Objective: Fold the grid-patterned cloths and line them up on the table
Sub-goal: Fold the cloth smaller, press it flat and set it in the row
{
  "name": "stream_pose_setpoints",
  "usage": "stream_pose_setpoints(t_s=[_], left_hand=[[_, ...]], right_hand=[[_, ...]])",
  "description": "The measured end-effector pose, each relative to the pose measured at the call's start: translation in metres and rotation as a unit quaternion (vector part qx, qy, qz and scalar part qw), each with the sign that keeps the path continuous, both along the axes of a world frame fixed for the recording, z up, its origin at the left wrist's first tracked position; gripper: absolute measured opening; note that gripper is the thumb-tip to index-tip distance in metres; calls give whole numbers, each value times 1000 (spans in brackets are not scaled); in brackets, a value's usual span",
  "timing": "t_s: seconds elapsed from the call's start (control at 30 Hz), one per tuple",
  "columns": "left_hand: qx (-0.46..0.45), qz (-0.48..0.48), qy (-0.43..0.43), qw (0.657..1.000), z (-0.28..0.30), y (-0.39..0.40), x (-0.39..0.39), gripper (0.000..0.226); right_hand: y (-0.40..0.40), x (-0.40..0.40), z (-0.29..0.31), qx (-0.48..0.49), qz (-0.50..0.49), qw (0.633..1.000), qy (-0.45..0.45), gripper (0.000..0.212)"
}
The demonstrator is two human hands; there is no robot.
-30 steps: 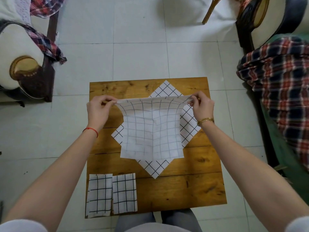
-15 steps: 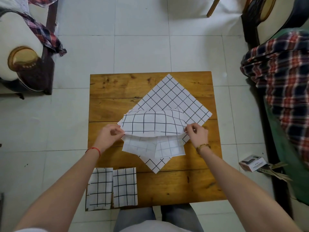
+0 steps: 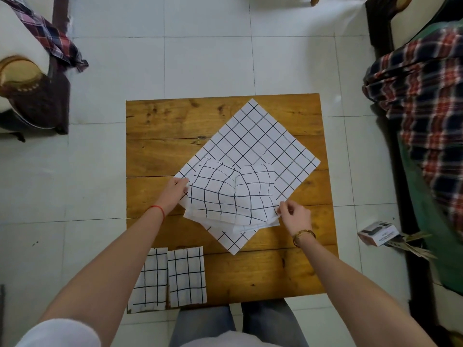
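Nearest the person, at the near left corner of a square table of orange-brown wooden planks [image 3: 263, 274], two folded white cloths with black grid lines lie side by side: the left folded cloth [image 3: 149, 280] overhangs the table's near edge a little, and the right folded cloth [image 3: 186, 276] sits just beside it, their long edges almost touching. Farther in, around the middle of the table, a white grid-patterned cloth [image 3: 225, 196] is half folded, its top layer puffed and rumpled, with paler layers showing under its near edge. The left hand [image 3: 174, 194], with a red cord at the wrist, rests at this cloth's left edge, fingers stretched fairly straight and touching the fabric; whether any fingertip is tucked beneath cannot be told. The right hand [image 3: 292, 217], with a gold bracelet at the wrist, is at the cloth's near right corner, fingers curled and pinching the corner between thumb and fingertips. Beneath the half-folded cloth lies a larger flat white grid-patterned cloth [image 3: 255, 144], turned like a diamond, its far corner close to the table's far edge and its right corner near the right edge. On the pale tiled floor [image 3: 208, 66] to the right sits a small grey and white box [image 3: 378, 232], and beyond it a red, navy and white plaid fabric [image 3: 423, 96] drapes over dark furniture.
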State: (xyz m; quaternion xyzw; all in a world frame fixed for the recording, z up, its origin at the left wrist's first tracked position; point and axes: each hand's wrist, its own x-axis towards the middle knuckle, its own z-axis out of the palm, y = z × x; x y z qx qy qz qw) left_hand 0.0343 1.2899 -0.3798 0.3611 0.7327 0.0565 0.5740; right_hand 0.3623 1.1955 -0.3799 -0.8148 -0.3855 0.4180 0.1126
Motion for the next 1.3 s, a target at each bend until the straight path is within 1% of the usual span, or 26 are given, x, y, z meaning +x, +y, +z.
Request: stream_pose_setpoints(t_s=[0.1, 0.2, 0.27, 0.3, 0.4, 0.53, 0.6, 0.7, 0.8, 0.97, 1.07, 1.13, 1.2, 1.27, 1.3], left_hand=[[8, -26, -11, 1000, -11, 20, 15, 28], [21, -18, 9, 1000, -24, 34, 26, 22], [12, -18, 24, 999, -32, 40, 31, 37], [12, -18, 33, 999, -36, 42, 33, 41], [32, -6, 64, 997, -44, 47, 37, 41], [66, 1, 73, 995, -54, 54, 40, 45], [71, -2, 74, 995, -58, 60, 41, 45], [59, -13, 82, 995, -63, 68, 44, 42], [40, -9, 90, 995, -68, 73, 46, 34], [24, -35, 106, 993, -77, 81, 46, 26], [18, -46, 123, 991, -83, 83, 45, 25], [28, -69, 143, 987, -85, 83, 46, 25], [51, -63, 146, 986, -85, 81, 48, 24], [100, -38, 122, 987, -86, 80, 50, 33], [136, -53, 113, 983, -86, 81, 51, 37]], right_hand=[[-1, 0, -6, -7, -4, 1000, 4, 37], [2, -1, -12, -13, -6, 1000, 14, 34], [7, 0, -16, -18, -12, 1000, 21, 31], [11, 0, -18, -19, -12, 1000, 14, 30], [32, 3, -23, -12, 3, 999, -31, 28], [76, 0, -29, 35, -41, 999, -6, 23], [97, -2, -33, 33, -66, 997, 10, 25], [121, -2, -43, -2, -83, 996, 33, 29], [135, -3, -51, -35, -89, 994, 44, 33], [145, -7, -58, -77, -86, 992, 55, 29], [144, -7, -63, -84, -100, 989, 74, 26], [143, -5, -66, -77, -117, 986, 95, 25], [141, -4, -67, -68, -134, 981, 120, 24], [141, -4, -66, -62, -142, 979, 133, 25], [141, -5, -66, -57, -146, 978, 138, 26]])
